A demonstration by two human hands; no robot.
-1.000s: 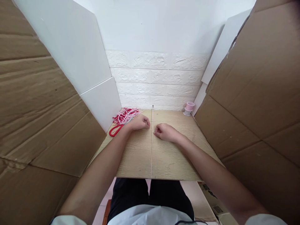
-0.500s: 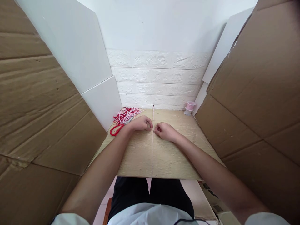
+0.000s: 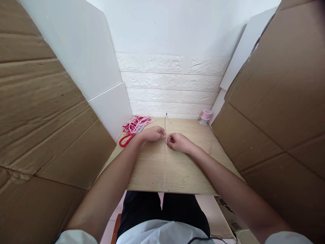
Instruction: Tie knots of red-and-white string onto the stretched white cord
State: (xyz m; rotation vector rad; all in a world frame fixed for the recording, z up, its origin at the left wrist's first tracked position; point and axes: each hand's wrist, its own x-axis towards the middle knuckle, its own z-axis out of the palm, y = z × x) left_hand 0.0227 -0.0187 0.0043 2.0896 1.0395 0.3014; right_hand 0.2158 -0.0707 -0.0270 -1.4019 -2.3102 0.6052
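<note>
A thin pale cord runs taut down the middle of the wooden table, from a small dark nail at the wall to the front edge. Just left of the cord, my left hand is closed in a pinch, its fingertips touching the cord. My right hand pinches close on the right side, fingers curled. A fine thread seems to be between the fingertips of both hands; it is hardly visible. Faint loose thread trails over the table to the right.
Red-handled scissors lie beside my left forearm, partly against a pile of red and white cords. Two stacked spools, one pink, stand at the back right. Cardboard walls flank both sides; a white brick-patterned wall closes the back.
My left fingertips have shifted slightly right, up against the taut cord. My right hand stays almost in the same place.
</note>
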